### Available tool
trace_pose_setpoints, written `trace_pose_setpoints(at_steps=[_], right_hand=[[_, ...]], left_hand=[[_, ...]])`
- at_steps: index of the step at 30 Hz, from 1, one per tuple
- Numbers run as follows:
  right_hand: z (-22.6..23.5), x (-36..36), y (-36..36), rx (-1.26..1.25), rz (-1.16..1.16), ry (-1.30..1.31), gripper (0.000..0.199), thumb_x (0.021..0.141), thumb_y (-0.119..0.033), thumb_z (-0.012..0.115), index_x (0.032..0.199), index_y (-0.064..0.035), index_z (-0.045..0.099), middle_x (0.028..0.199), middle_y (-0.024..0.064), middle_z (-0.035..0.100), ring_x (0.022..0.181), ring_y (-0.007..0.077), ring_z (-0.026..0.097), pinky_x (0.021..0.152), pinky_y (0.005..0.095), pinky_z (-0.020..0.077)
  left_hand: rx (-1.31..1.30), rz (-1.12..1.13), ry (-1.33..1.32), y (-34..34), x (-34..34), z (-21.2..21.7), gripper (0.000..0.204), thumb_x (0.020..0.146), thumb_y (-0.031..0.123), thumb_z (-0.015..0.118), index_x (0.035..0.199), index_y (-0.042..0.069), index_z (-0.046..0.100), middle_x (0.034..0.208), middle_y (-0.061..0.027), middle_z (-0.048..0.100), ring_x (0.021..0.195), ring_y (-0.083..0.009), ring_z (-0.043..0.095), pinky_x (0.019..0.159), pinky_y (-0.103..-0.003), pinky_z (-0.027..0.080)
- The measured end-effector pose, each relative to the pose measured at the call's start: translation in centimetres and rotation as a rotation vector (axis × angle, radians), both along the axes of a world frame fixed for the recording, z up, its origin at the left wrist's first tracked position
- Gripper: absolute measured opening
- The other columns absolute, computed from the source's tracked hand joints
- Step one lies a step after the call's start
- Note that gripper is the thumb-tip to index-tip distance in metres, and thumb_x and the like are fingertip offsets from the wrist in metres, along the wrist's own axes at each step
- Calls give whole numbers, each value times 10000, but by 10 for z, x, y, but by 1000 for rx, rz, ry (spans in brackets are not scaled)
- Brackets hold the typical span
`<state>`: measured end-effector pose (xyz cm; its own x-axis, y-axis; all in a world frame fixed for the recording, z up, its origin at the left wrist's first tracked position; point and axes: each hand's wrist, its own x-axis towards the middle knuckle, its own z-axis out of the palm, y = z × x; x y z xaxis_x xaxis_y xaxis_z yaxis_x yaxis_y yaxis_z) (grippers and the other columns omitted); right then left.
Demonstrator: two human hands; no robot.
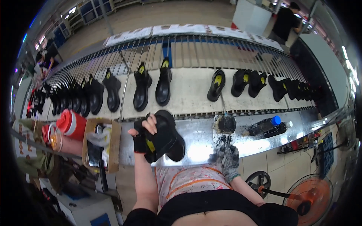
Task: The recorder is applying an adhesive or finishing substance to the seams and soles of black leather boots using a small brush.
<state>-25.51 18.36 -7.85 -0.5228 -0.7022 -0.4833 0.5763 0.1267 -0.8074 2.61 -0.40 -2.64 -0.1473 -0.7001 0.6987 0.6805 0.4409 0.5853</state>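
Observation:
A black ankle boot (169, 133) is tilted over the near metal ledge, its sole side toward the right. My left hand (142, 136), in a black glove with bare fingertips, is closed round its upper, where a yellow-green lining shows. My right hand (230, 160) wears a grey knit glove blackened at the fingers. It hovers low at the ledge's front edge, beside a black-smeared patch. Blur and dark stains hide whether those fingers hold anything. Just beyond it lies a dark, stained block or pad (225, 123).
Black boots (163, 86) stand in rows on the pale conveyor belt (192, 90). A blue-capped bottle (266, 125) lies on the metal ledge (196, 132). Left are a red jug (71, 123) and a cardboard box (115, 147). An orange fan (311, 197) stands right. People work farther off.

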Motion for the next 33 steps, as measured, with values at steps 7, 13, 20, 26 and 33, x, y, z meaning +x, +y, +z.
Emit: trace_pose_setpoints(at_steps=[7,13,20,26,33], right_hand=[[5,-5,4,-46,-68,-23,207,896,-162,606,1091,-102,571,891,22,641,671,108,598,488,219,480],[27,-3,14,-31,198,-125,299,906,-150,586,1191,-78,531,1002,71,632,704,114,616,521,197,509],[101,-36,-20,-93,802,320,447,810,-104,664,1237,-45,546,1099,91,633,820,117,631,630,230,518],[171,-29,-56,-502,1091,1568,391,805,-306,666,1166,-160,637,1101,62,646,1029,262,599,893,364,476],[182,-22,-72,-568,1187,1622,517,732,-447,711,1189,-222,622,1099,51,634,969,261,617,852,375,489]], left_hand=[[-1,-120,-190,2,-16,23,800,707,836,364,561,67,530,601,-41,527,733,-183,444,817,-321,340],[-44,-292,-201,-5,-19,16,815,656,864,370,549,76,546,601,-26,544,698,-151,469,851,-309,329],[28,-331,-256,5,-32,33,834,624,889,382,547,78,561,607,-19,560,653,-135,478,879,-316,320],[27,-434,-283,2,-36,29,839,611,887,439,533,60,556,580,-39,552,613,-151,464,916,-321,301],[70,-439,-279,5,-37,32,834,587,882,482,528,53,554,568,-50,554,599,-152,469,928,-322,294]])
